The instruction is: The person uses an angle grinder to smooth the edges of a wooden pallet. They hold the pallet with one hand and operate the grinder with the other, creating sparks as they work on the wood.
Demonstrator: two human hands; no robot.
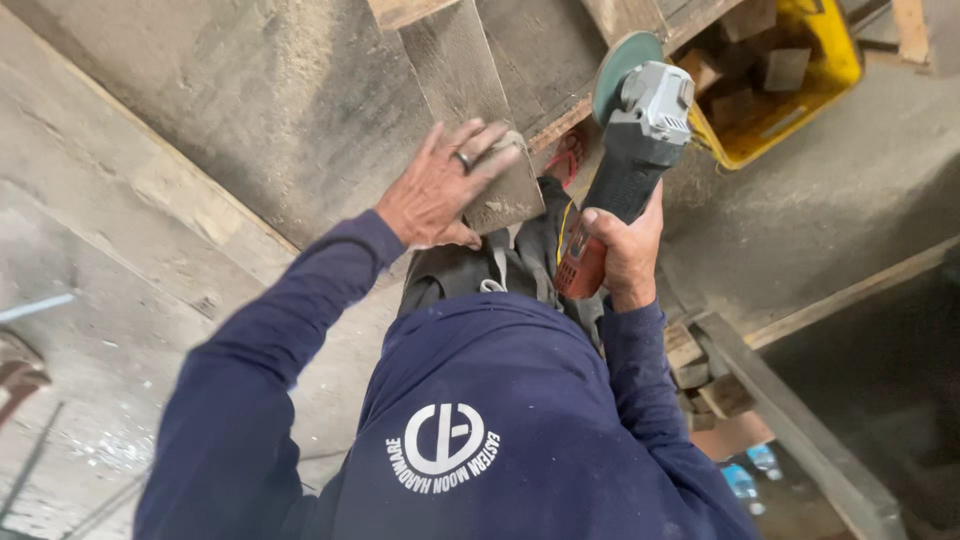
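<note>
Head view: our left hand (437, 190) lies flat, fingers spread, on a wooden board (470, 100); right hand (622, 250), fingers wrapped round the angle grinder (632, 150). Looks like mid-sanding w/ disc lifted off; next move needs a steady board & disc eased onto the wood.

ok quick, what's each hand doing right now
Left hand: open, fingers spread, pressing flat on the board.
Right hand: closed around the grinder handle.
</note>
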